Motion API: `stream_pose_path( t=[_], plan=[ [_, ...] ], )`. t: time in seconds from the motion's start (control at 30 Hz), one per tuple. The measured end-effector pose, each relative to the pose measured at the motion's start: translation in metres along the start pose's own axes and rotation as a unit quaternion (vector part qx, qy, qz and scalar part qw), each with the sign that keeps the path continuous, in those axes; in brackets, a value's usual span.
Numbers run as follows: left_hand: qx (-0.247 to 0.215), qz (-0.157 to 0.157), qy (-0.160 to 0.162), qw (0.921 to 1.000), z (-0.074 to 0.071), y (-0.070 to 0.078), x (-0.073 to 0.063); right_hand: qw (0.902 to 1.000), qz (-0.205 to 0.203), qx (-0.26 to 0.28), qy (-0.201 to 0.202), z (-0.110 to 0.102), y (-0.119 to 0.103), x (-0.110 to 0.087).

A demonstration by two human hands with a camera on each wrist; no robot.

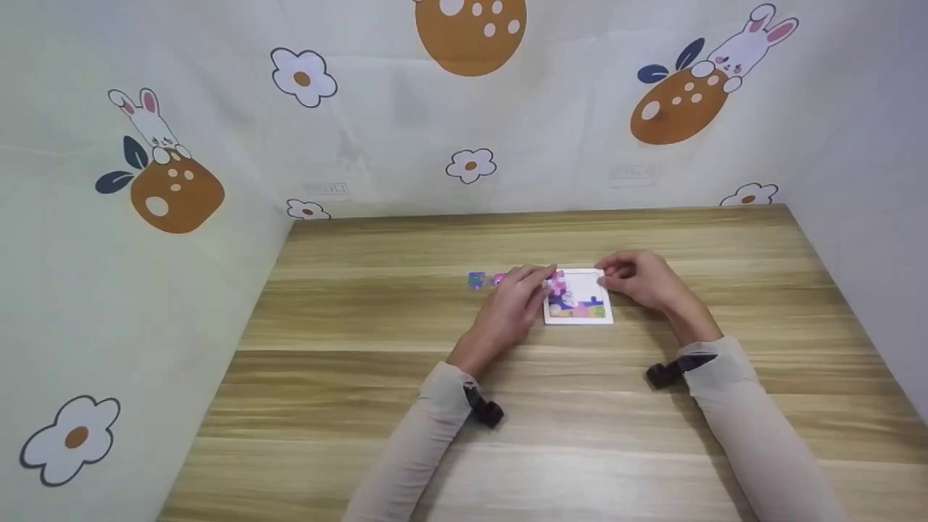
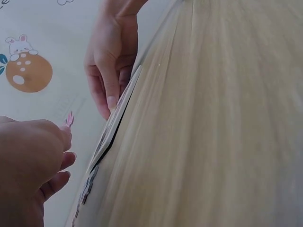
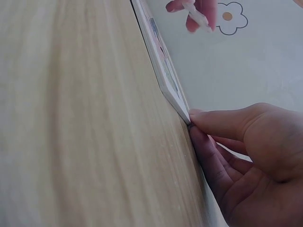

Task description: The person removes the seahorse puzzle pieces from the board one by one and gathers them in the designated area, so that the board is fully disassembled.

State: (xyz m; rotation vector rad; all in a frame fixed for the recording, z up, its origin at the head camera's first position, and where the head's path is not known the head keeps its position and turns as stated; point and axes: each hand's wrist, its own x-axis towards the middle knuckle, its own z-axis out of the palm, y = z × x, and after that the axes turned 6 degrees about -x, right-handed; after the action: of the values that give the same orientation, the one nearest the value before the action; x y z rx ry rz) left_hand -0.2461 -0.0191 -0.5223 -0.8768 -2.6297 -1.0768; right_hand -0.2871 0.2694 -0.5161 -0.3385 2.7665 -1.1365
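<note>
A white square puzzle tray [image 1: 580, 321] lies flat on the wooden table, its bottom row and part of its left side filled with colourful pieces. My left hand [image 1: 513, 299] is over the tray's left edge. Between its thumb and fingers it pinches a pink puzzle piece [image 2: 70, 119], held clear of the tray in the left wrist view. At the tray's upper right side, my right hand [image 1: 647, 279] grips the rim with thumb and fingers, seen closely as the right hand [image 3: 241, 151] in the right wrist view.
Left of the tray lies a loose blue-and-green puzzle piece [image 1: 475, 279], and beside it a pink loose piece [image 1: 498, 278] partly hidden by the left hand. Behind the table [image 1: 348, 399] hangs a printed cloth [image 1: 391, 145] with rabbits and flowers.
</note>
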Motion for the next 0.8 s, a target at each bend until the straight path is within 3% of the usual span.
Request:
stream_pose_path(
  t=[0.47, 0.8],
  plan=[
    [-0.007, -0.005, 0.039, 0.9992, -0.031, -0.024, -0.020, 1.0000, -0.001, 0.000, 0.000, 0.000, 0.001, 0.000],
    [0.000, -0.019, 0.034, 0.9992, -0.041, -0.039, -0.032, 1.0000, -0.003, 0.003, 0.000, -0.001, -0.001, -0.001]
  ],
)
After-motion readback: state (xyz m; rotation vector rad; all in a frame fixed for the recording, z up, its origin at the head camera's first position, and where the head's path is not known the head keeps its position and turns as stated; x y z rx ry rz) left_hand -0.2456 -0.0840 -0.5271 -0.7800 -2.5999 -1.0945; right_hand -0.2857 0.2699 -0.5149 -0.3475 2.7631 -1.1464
